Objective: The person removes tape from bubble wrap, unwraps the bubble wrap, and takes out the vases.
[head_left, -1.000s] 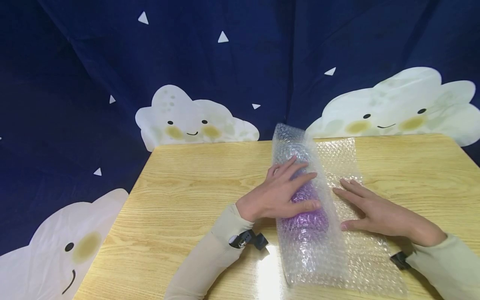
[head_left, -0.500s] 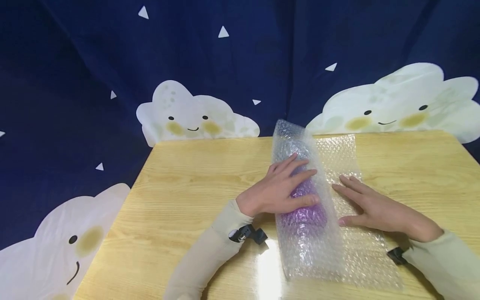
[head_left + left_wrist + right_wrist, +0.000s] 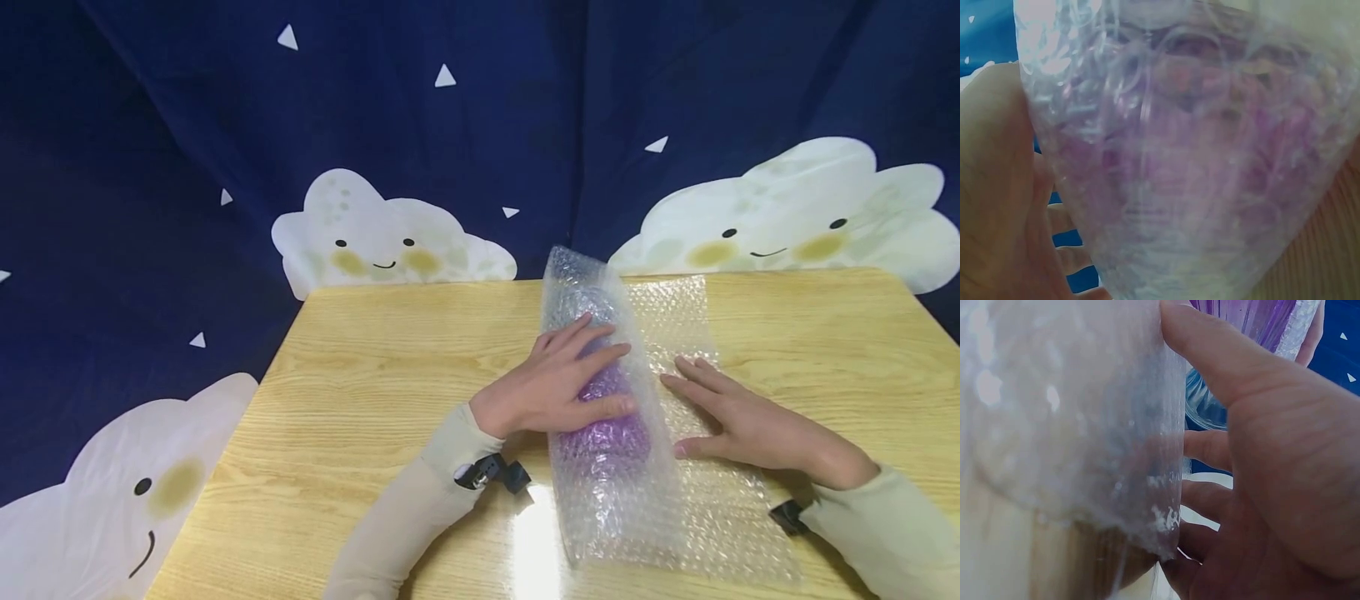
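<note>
On a wooden table (image 3: pixel 375 383) before navy cloth (image 3: pixel 480 125), left grip (image 3: pixel 551 385) and right grip (image 3: pixel 757 427) lie wide on bubblewrap (image 3: pixel 622 508).

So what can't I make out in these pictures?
The purple object's full shape: bubble wrap and the left hand cover it in the head view; it is blurred behind wrap in the left wrist view.
The table's near edge: cut off by the head view's bottom edge.
The rest of the right sleeve: cut off at the head view's bottom right corner.
</note>
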### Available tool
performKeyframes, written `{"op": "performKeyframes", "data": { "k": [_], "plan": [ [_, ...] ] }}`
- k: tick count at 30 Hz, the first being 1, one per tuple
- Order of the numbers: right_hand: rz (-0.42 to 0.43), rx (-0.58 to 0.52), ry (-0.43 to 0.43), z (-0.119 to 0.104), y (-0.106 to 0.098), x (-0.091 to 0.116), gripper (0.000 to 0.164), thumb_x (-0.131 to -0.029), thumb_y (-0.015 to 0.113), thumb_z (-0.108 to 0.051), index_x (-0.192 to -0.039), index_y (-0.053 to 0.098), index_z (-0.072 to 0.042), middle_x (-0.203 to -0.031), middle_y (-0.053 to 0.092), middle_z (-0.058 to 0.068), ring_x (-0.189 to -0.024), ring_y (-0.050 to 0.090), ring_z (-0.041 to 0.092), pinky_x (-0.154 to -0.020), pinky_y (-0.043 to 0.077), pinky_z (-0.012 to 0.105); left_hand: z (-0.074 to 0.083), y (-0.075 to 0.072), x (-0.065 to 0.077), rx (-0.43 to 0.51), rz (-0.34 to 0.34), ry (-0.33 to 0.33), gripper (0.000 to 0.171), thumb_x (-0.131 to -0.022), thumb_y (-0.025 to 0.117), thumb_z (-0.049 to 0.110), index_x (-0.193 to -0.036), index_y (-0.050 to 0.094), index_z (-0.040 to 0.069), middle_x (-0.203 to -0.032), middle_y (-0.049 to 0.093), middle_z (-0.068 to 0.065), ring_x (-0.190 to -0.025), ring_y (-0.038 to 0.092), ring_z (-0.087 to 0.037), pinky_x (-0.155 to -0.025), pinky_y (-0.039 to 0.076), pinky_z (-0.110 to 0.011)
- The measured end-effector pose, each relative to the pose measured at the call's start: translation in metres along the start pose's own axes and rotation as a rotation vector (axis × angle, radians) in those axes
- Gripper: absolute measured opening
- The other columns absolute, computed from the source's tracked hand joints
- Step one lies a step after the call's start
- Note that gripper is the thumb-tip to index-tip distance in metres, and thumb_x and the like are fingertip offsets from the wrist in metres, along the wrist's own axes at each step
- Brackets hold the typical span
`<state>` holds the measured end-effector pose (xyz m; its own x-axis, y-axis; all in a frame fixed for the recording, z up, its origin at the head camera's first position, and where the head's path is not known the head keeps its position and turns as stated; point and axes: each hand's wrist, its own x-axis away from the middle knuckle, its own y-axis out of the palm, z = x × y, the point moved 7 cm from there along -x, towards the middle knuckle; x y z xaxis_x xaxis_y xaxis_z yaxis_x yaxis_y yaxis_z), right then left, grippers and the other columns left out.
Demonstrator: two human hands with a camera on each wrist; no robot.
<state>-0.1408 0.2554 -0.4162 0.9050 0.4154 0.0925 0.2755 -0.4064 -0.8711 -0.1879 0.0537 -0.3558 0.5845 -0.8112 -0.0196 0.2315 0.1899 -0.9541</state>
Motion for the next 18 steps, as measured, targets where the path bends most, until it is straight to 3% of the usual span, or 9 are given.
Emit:
{"op": "performKeyframes", "data": {
  "k": [18],
  "plan": [
    [0.005,0.005,-0.006,0.0,0.0005,0.0011,0.092,-0.079,0.069,-0.062,-0.154,0.031,-0.024,-0.164,0.016,0.016,-0.149,0.014,0.048,-0.107,0.025,0.073,-0.0051,-0.0024,0.0081,-0.02,-0.005,0.009,0.078,-0.092,0.034,0.073,-0.156,0.016,0.033,-0.166,0.009,0.002,-0.156,0.002,-0.025,-0.122,0.021,-0.056]
  ]
}}
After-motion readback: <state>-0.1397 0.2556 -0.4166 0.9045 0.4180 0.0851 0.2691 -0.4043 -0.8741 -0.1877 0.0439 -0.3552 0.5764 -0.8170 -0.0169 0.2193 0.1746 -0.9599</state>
